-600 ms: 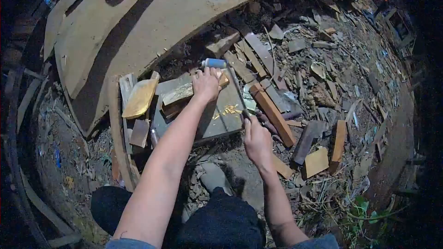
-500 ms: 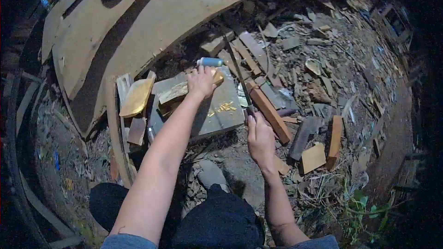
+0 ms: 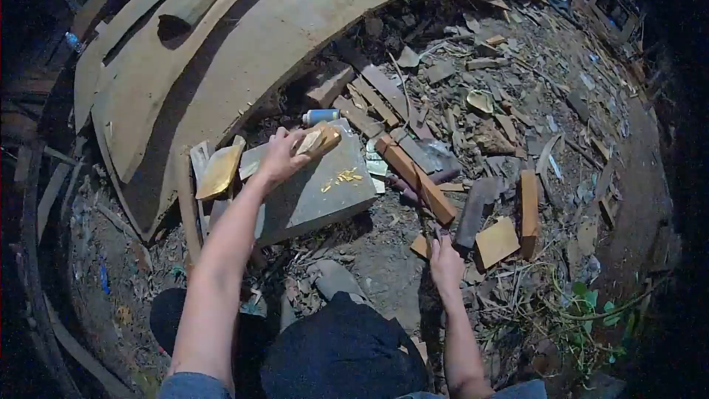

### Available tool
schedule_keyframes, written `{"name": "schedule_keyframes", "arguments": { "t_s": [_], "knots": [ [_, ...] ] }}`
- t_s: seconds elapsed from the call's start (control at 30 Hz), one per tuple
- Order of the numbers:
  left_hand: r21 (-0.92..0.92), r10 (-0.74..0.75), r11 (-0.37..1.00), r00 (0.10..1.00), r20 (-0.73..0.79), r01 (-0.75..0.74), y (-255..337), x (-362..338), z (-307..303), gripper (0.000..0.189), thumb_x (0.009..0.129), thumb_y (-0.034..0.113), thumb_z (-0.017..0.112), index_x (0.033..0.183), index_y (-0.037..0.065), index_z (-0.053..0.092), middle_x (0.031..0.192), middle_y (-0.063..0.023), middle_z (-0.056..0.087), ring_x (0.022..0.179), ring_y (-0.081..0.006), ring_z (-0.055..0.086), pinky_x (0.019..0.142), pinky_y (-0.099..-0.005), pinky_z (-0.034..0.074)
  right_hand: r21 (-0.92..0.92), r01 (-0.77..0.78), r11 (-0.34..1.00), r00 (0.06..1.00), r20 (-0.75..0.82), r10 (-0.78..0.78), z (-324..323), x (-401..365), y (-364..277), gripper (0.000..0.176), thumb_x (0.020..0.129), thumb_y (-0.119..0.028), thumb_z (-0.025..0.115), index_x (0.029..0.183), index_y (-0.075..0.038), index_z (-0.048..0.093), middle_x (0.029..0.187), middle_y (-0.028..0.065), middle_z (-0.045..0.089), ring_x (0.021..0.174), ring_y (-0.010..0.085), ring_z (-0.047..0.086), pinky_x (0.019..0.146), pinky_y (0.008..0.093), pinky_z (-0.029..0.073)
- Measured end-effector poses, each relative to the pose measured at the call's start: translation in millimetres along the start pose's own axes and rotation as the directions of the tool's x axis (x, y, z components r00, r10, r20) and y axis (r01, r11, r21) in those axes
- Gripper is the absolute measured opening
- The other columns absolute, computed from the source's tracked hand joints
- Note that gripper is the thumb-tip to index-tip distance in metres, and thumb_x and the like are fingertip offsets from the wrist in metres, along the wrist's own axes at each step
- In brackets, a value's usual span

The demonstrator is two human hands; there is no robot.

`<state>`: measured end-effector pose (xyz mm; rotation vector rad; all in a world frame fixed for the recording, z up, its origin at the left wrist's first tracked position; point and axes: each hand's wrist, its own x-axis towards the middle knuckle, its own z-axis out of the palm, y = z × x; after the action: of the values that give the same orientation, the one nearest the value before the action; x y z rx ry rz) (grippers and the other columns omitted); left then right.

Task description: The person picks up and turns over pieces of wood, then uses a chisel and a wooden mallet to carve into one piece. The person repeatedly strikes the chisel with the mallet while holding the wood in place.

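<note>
My left hand (image 3: 281,155) is closed around one end of a short, split piece of wood (image 3: 322,139), holding it tilted over a flat grey block (image 3: 317,203). Small yellow wood chips (image 3: 344,177) lie on that block's top. Lower and to the right, my right hand (image 3: 447,264) is wrapped around the handle of a long, thin machete (image 3: 437,232). Its dark blade is hard to make out against the ground and a reddish-brown wood bar (image 3: 417,177). A blue and white can (image 3: 321,116) lies behind the held wood.
A yellowish wood slab (image 3: 220,170) leans left of the block. Curved, broad boards (image 3: 295,29) stretch across the back left. At right lie a square wood offcut (image 3: 497,242), an upright orange-brown piece (image 3: 529,210) and scattered scraps. My shoe (image 3: 332,278) stands before the block.
My left hand has shifted left and lifted the wood piece from lying on the block into a tilt. My right hand has moved right and down, and the blade has swung lower.
</note>
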<state>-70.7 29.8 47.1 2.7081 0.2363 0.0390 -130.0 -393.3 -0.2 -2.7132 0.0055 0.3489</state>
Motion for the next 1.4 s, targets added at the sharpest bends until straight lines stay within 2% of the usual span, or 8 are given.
{"name": "schedule_keyframes", "arguments": {
  "t_s": [0.3,0.37,0.5,0.83,1.07,1.23,1.3,1.4],
  "knots": [
    [-0.446,0.028,0.892,0.974,0.224,0.077,-9,4,-47,0.054,0.083,0.034,0.071,0.126,0.004,0.058,0.082,-0.002,0.06,0.078,-0.0125,0.052,0.075,-0.0291,0.045,0.034,0.357,0.933,0.93,-0.101,-0.352,22,-20,6,0.029,0.09,-0.028,0.056,0.105,-0.003,0.057,0.092,0.0203,0.065,0.086,0.041,0.063,0.073,0.0521,0.048],
    [-0.284,0.09,0.957,0.991,0.096,-0.059,-15,10,-39,0.052,0.082,0.033,0.072,0.126,0.007,0.059,0.075,-0.0017,0.059,0.073,-0.0139,0.053,0.071,-0.0301,0.045,0.025,0.135,0.991,0.984,0.11,-0.137,33,-35,4,0.027,0.087,-0.029,0.061,0.098,-0.005,0.059,0.083,0.0194,0.063,0.082,0.0377,0.061,0.071,0.0502,0.05],
    [-0.024,0.008,1.0,0.997,0.075,-0.007,12,11,-42,0.051,0.076,0.034,0.076,0.12,0.012,0.063,0.101,-0.0148,0.055,0.097,-0.0264,0.057,0.085,-0.0375,0.046,0.002,0.296,0.955,0.941,0.169,-0.292,38,-61,11,0.03,0.087,-0.032,0.061,0.098,-0.004,0.061,0.089,0.0178,0.06,0.087,0.0372,0.059,0.072,0.0489,0.051],
    [0.164,0.21,0.967,0.974,-0.088,-0.194,17,21,9,0.057,0.075,0.027,0.076,0.127,0.017,0.057,0.104,-0.0086,0.051,0.097,-0.0279,0.052,0.085,-0.0402,0.047,-0.204,0.316,0.927,0.845,-0.383,-0.373,32,75,-17,0.05,0.08,-0.023,0.068,0.121,0.0,0.051,0.115,0.016,0.052,0.106,0.0336,0.05,0.086,0.0437,0.043],
    [0.358,0.135,0.927,0.99,-0.044,-0.11,9,6,7,0.08,0.07,0.037,0.078,0.14,0.033,0.04,0.109,-0.0073,0.055,0.102,-0.0301,0.057,0.081,-0.041,0.046,-0.23,0.301,0.925,0.936,-0.114,-0.333,41,126,-8,0.06,0.073,-0.03,0.075,0.123,-0.006,0.052,0.112,0.0155,0.054,0.096,0.0362,0.056,0.08,0.0467,0.048],
    [0.268,0.157,0.949,0.987,0.043,-0.163,5,3,5,0.075,0.072,0.036,0.077,0.139,0.033,0.042,0.112,-0.0096,0.055,0.103,-0.0322,0.057,0.083,-0.0438,0.047,0.343,0.083,0.936,0.935,0.299,-0.193,25,113,-6,0.043,0.088,-0.031,0.058,0.115,0.001,0.051,0.079,0.016,0.064,0.075,0.0281,0.066,0.069,0.039,0.054],
    [0.256,0.201,0.944,0.978,0.05,-0.207,4,1,6,0.073,0.073,0.037,0.076,0.138,0.033,0.042,0.112,-0.0104,0.054,0.103,-0.0324,0.057,0.083,-0.0444,0.048,0.735,-0.535,0.417,0.75,0.64,-0.166,21,84,-10,0.039,0.089,-0.03,0.06,0.112,0.0,0.051,0.081,0.0118,0.063,0.07,0.0217,0.064,0.061,0.036,0.055],
    [0.328,0.19,0.925,0.981,0.041,-0.192,17,-11,3,0.063,0.079,0.038,0.071,0.136,0.027,0.047,0.114,-0.0129,0.052,0.104,-0.0321,0.055,0.083,-0.0408,0.049,0.796,-0.522,0.307,0.752,0.599,-0.275,12,50,-15,0.035,0.089,-0.028,0.063,0.109,-0.001,0.051,0.083,0.0097,0.062,0.069,0.0199,0.064,0.057,0.0344,0.056]
  ]
}}
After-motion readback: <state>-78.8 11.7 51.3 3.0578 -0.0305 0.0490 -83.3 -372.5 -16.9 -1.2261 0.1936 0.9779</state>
